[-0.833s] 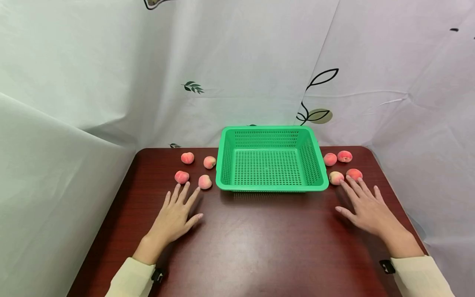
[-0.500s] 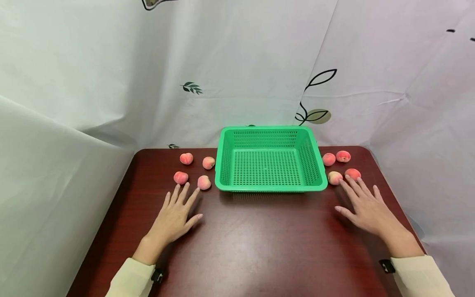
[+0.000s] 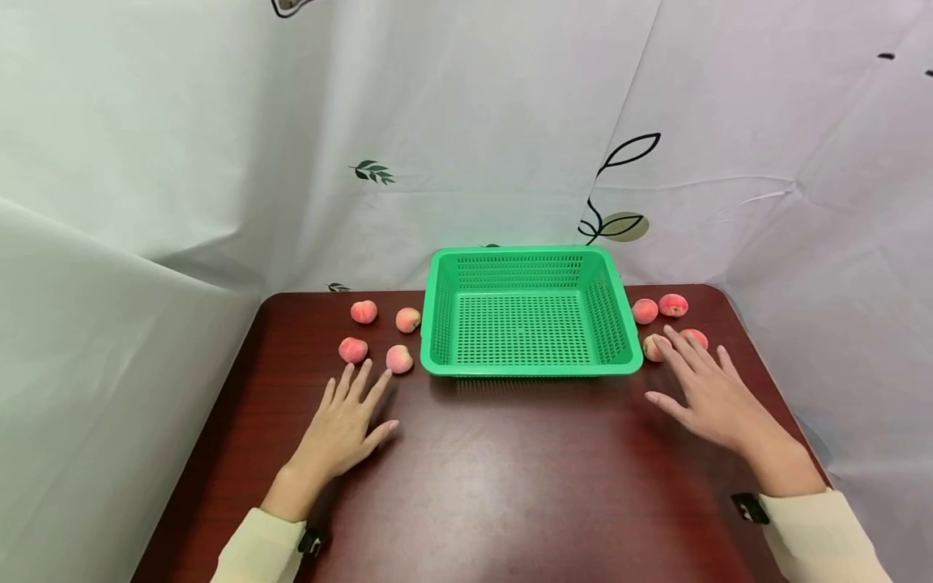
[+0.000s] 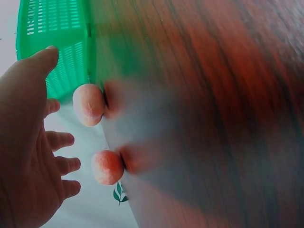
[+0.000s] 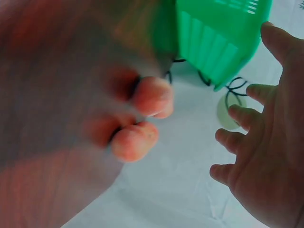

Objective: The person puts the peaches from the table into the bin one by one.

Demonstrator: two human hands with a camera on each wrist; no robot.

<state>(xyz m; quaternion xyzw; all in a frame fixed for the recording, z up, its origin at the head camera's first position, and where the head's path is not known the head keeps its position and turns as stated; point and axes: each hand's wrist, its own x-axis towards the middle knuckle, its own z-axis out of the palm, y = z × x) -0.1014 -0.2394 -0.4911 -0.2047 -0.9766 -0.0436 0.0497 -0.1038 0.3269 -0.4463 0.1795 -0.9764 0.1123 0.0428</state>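
The green basket [image 3: 525, 369] stands at the table's back, nothing in it. Left of it lie peaches in two rows, among them a near one [image 3: 399, 359] and a near outer one [image 3: 353, 350]. My left hand [image 3: 338, 429], fingers spread, is just in front of these two and holds nothing. My right hand [image 3: 717, 401], fingers spread and empty, hovers at the near right peaches, partly covering the pale one [image 3: 654, 348] and the red one [image 3: 696, 337]. The right wrist view shows a gap between that hand [image 5: 270, 137] and the peaches [image 5: 134, 142].
Two more peaches lie behind on the left, the inner one [image 3: 408, 320] beside the basket. Another two lie at the back right, the outer one [image 3: 673, 305] near the table's corner. A pale patterned cloth [image 3: 466, 121] hangs behind and at both sides of the brown table [image 3: 510, 478].
My right hand has moved a little forward and to the left, its fingers now overlapping the near right peaches in the head view. The left hand stays put.
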